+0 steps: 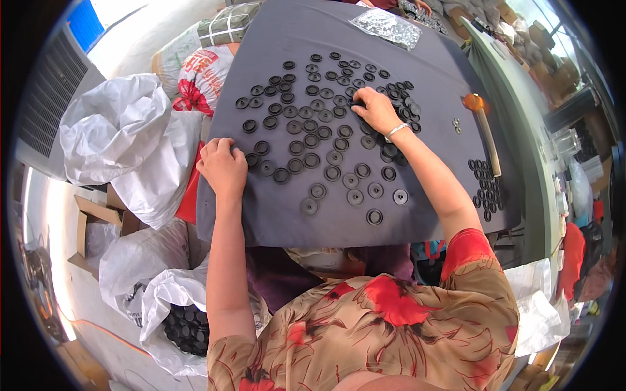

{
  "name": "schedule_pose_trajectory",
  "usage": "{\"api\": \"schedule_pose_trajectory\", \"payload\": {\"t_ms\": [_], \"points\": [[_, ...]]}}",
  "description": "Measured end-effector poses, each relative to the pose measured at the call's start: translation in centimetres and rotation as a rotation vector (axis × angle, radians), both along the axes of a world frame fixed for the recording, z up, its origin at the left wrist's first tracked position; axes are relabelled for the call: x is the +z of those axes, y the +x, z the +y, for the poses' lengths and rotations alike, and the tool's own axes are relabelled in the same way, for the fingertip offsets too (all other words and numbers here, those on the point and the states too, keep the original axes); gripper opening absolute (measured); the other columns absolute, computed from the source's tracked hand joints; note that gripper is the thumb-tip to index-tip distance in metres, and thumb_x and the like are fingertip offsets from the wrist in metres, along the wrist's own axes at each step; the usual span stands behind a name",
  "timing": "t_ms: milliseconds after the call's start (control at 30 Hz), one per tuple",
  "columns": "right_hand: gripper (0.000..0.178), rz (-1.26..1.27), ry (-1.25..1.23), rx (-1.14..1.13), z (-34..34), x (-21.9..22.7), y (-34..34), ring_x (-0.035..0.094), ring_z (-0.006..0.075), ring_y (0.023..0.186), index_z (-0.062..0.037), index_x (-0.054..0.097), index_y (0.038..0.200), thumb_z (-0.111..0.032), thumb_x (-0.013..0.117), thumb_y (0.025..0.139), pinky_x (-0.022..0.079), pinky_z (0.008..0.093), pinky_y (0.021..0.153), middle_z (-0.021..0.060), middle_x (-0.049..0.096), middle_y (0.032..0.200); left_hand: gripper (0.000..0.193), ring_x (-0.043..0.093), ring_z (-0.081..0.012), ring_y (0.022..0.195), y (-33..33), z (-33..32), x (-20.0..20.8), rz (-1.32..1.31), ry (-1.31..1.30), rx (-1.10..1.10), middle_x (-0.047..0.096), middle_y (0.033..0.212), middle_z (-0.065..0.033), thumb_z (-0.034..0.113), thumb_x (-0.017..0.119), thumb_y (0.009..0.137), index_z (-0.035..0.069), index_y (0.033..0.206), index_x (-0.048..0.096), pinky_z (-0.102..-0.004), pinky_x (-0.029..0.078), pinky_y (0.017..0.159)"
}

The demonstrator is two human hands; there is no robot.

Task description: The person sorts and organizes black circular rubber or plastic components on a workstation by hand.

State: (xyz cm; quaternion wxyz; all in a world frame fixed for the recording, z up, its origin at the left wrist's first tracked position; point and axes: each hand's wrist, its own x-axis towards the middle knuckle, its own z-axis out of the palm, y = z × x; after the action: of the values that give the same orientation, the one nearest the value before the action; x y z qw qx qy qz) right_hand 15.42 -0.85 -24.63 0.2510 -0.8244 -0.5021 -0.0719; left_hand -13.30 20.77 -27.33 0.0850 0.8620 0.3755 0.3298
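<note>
Many round black rubber-looking discs (310, 159) with raised rims lie scattered over a grey cloth-covered table (274, 215). My right hand (377, 112) reaches into the far middle of the spread, thumb and fingers closed on a black disc (357, 101) that they partly hide. At the table's left edge is my left hand (223, 166), its fingers curled. A small dark patch shows by its fingertips, but what it holds, if anything, is hidden. The nearest disc to it is a black one (252, 159) just to its right.
At the right lie an orange-headed mallet (486, 130), small metal pieces (457, 125) and rows of black rings (486, 186). A clear bag of parts (387, 28) sits at the far edge. White sacks (120, 130) stand left; one open sack (160, 287) holds black discs. Another person's hand (422, 6) shows beyond.
</note>
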Motion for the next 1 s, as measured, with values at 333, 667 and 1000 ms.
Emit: {"api": "schedule_pose_trajectory", "payload": {"t_ms": [333,667,1000], "points": [[0.036,-0.209,-0.085,0.094,-2.2,-0.8,-2.4,0.055,0.0356,0.109,0.0013,0.056,0.115,-0.023,0.055,0.089,0.042,0.042,0.096,0.021,0.057,0.12,0.019,0.052,-0.024,0.109,-0.1,0.3,-0.3,0.022,0.018,0.016,0.061,0.108,-0.0029,0.015,0.06,0.076,0.011,0.093,0.065,-0.0434,0.036,0.092],[0.029,-0.139,-0.181,-0.065,-5.8,1.6,-0.1,0.059,0.0322,0.091,-0.0083,0.064,0.111,-0.015,0.058,0.083,0.047,0.0421,0.082,0.014,0.061,0.094,0.02,0.052,-0.0241,0.11,0.1,0.3,-0.4,0.054,0.02,0.019,0.061,0.11,-0.0031,0.017,0.06,0.077,0.012,0.095,0.065,-0.0436,0.036,0.092],[0.025,-0.131,-0.413,-0.079,-3.8,2.0,1.5,0.059,0.032,0.088,-0.0046,0.063,0.1,-0.009,0.058,0.076,0.048,0.0401,0.08,0.0139,0.058,0.093,0.017,0.052,-0.025,0.108,0.2,0.0,-0.2,0.013,0.009,0.004,0.061,0.109,-0.0057,0.014,0.06,0.076,0.01,0.091,0.065,-0.0444,0.035,0.091]]}}
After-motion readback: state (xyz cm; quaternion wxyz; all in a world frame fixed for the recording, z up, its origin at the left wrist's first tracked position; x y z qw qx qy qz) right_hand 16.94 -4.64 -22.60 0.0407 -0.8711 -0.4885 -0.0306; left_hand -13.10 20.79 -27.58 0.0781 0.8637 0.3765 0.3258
